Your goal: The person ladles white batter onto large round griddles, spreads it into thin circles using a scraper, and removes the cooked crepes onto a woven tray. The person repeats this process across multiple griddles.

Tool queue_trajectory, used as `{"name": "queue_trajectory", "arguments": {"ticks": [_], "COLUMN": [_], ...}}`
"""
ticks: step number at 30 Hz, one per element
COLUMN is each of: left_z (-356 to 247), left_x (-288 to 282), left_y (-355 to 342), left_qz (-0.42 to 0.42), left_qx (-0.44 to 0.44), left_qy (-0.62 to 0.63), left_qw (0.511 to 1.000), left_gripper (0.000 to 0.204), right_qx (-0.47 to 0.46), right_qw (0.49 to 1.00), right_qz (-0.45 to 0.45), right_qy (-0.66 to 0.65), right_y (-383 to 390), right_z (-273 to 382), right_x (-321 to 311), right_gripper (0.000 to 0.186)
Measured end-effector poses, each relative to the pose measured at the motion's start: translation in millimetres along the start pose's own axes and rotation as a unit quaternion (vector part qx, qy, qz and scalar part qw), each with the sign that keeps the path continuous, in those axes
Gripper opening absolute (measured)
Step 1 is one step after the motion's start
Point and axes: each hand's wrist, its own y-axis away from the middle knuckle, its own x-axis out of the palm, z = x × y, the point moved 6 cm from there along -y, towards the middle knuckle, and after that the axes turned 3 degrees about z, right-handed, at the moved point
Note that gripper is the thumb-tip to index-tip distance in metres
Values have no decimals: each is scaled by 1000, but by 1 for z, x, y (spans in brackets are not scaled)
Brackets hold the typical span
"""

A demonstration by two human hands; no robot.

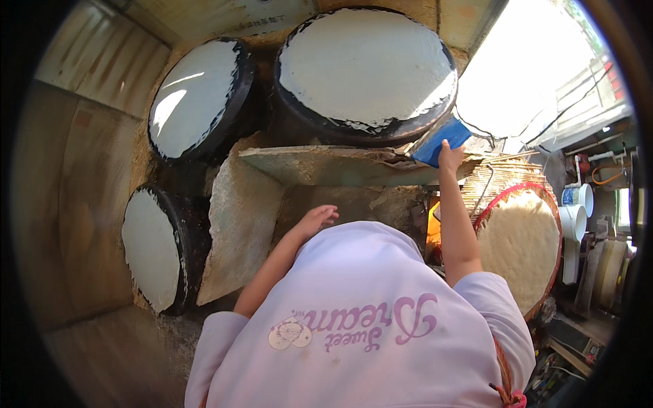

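My right hand [450, 155] grips a flat blue tool or board [437, 139] at the lower right rim of the large black round pan [364, 68], which holds a smooth white layer. My left hand [320, 217] is held low in front of me, fingers loosely apart with nothing in them. Two more black pans with white layers [194, 92] [153, 248] sit at the upper and lower left. Between pans and hands are a pale ledge [316, 166] and a rough upright slab [231, 231].
A red-rimmed round tray of beige material [517, 248] rests at the right beside stacked woven mats [503, 170]. White buckets [573, 221], pipes and clutter stand farther right. A boarded wall [88, 197] runs along the left. Bright light comes through the upper right.
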Motion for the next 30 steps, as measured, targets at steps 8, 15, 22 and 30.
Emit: {"name": "queue_trajectory", "arguments": {"ticks": [8, 15, 22, 30], "left_z": [-136, -194, -220, -205], "left_x": [50, 9, 34, 53], "left_y": [20, 47, 69, 76], "left_qz": [9, -219, -160, -33], "left_qx": [163, 289, 268, 212], "left_qy": [17, -191, -744, -825], "left_qw": [987, 912, 590, 522], "left_gripper": [50, 40, 14, 13], "right_qx": [64, 104, -612, -656], "right_qw": [848, 926, 769, 725], "right_qz": [195, 151, 152, 209], "right_qy": [-489, -330, -104, -33], "right_y": [194, 225, 334, 377], "right_z": [107, 100, 209, 223], "right_x": [26, 22, -28, -8], "right_gripper": [35, 40, 25, 34]}}
